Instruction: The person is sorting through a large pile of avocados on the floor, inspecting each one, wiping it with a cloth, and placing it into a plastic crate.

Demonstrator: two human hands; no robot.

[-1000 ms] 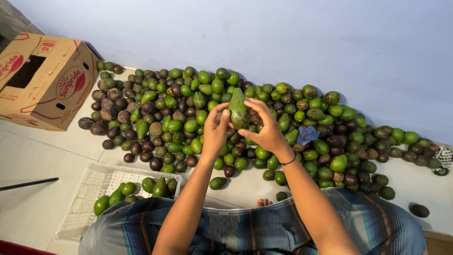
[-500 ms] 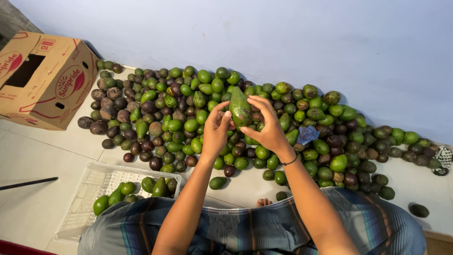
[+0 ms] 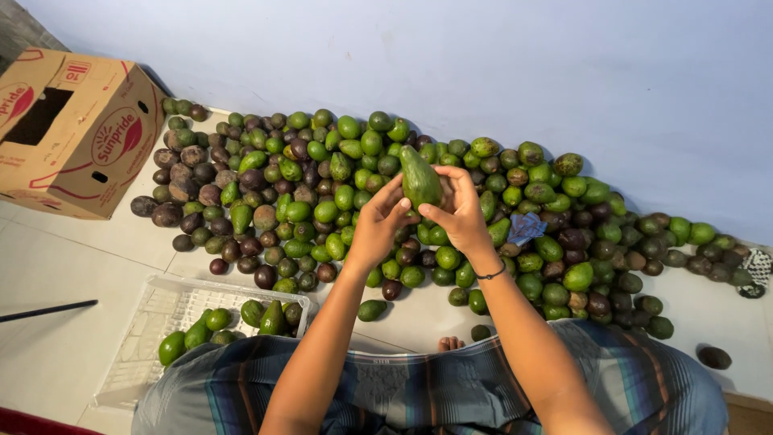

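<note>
1. The long, pear-shaped green avocado point(image 3: 419, 178) sits upright between my two hands, its narrow end pointing to twelve o'clock, lifted above the middle of the heap.
2. My left hand point(image 3: 380, 222) grips it from seven o'clock, fingers curled closed around its lower flank, thumb along the skin.
3. My right hand point(image 3: 459, 211) holds it from four o'clock, fingers wrapped round the far side and thumb pressed near the base. A thin dark band circles that wrist.
4. To handle it well, I judge I should keep the pressure on the pads rather than the nails and turn the fruit slowly, so that the skin shows all round without bruising.
5. Below my hands spreads the big pile of green and dark purple-brown avocados point(image 3: 322, 201) on the pale tiled floor point(image 3: 72, 258), running from ten o'clock to three o'clock along the light blue wall point(image 3: 483, 56).
6. A scrap of blue cloth point(image 3: 527, 228) lies in the pile at three o'clock, just beside my right hand.
7. At eight o'clock a white plastic mesh crate point(image 3: 153, 322) holds a few green avocados.
8. At ten o'clock stands an open brown cardboard box point(image 3: 80, 137).
9. My striped cloth wrap point(image 3: 435, 387) covers my lap at six o'clock.
</note>
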